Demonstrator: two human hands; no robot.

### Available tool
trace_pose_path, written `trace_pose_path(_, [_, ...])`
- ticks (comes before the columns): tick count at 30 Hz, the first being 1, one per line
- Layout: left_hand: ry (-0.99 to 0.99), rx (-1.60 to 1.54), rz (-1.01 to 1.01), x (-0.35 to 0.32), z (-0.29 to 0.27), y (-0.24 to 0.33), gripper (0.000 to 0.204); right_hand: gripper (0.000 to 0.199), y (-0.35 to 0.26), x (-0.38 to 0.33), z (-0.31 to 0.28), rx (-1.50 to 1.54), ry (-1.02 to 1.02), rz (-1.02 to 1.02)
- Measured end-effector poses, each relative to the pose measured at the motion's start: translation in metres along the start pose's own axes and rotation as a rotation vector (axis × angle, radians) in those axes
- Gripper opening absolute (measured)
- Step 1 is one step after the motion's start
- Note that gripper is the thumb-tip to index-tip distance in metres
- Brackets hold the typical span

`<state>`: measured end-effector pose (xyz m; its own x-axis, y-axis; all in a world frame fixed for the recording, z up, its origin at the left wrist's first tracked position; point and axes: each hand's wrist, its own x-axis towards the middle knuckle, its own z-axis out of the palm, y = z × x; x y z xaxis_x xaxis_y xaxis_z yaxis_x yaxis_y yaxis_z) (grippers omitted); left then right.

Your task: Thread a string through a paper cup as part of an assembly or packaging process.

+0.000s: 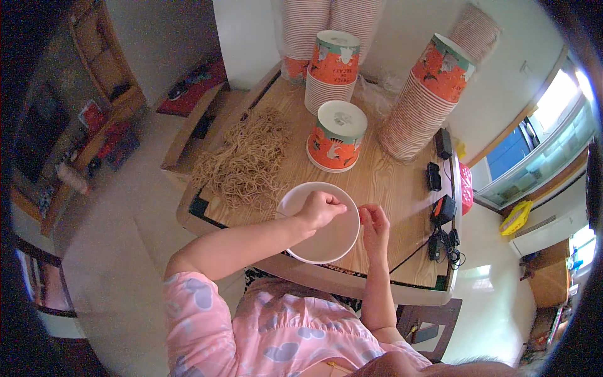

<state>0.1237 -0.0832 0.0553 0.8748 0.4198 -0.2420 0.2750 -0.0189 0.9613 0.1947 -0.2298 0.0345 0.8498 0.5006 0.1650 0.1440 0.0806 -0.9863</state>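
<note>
"Fingertips on the left hand (320, 211) are bunched tightly together; can you see what they pinch?"

"I can't tell. As for the right hand (375, 227), its fingers are bent, but how far closed, or on what, I can't tell either."

"What's around them?"

"A tangled heap of tan cords (245, 157) left of centre, an upturned orange bucket (335, 149) at upper centre, a bucket stack (331, 78) behind it, and a leaning stack (421, 107) at upper right. Black power adapters (445, 208) sit right of centre. Only the left forearm (242, 248) gets in the way, covering part of the bucket's rim."

"And the arms?"

"Left comes in from lower left, slanting up rightward; right rises nearly straight from lower right."

"Where's the white bucket (314, 249)?"

"Mouth up at the table's (402, 201) near edge, mid-frame: left hand above its opening, right hand beside its right rim."
</note>
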Motion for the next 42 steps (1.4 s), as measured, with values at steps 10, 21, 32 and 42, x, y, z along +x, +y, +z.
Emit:
trace_pose_path(10, [0.004,0.004,-0.004,0.0,0.004,0.001,0.015,0.014,-0.003,-0.004,0.001,0.021,-0.039,0.085])
trace_pose_path(21, [-0.091,0.029,0.048,0.002,0.012,0.002,0.026,0.008,0.012,-0.006,-0.006,-0.059,-0.021,0.048])
trace_pose_path(32, [-0.256,1.195,0.459,-0.051,0.018,0.057,0.025,0.006,0.003,-0.063,0.004,0.017,-0.038,0.11])
trace_pose_path(42, [0.156,0.493,0.754,-0.08,0.036,-0.008,0.012,0.015,0.003,-0.069,0.003,-0.098,-0.021,0.181])
